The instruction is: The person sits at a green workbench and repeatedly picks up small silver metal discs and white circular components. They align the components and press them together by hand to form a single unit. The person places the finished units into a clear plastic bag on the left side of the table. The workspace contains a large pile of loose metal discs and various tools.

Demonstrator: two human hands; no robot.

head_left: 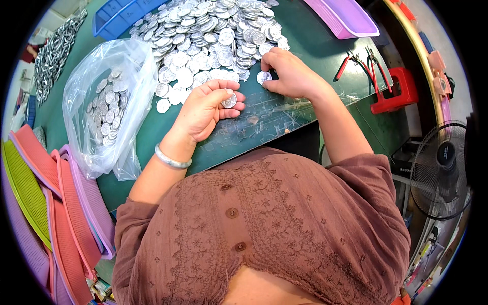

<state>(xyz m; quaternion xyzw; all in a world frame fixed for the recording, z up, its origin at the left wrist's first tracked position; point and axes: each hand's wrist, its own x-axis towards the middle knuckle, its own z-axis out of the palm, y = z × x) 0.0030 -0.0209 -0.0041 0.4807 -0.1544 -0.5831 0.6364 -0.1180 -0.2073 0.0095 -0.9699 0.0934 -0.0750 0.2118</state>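
My left hand, palm turned up, has its thumb pressed on a round silver medallion lying against the fingers. To its right, my right hand is closed at thumb and forefinger around another silver medallion at the table edge of the heap. Beyond both hands spreads a large heap of silver medallions, some with small loops. A clear plastic bag with more silver medallions inside stands to the left of my left hand.
The green table has a worn front edge. Pliers and a red stand lie right, near a purple basket. A blue tray and a pile of metal parts sit far left; stacked baskets and a fan flank me.
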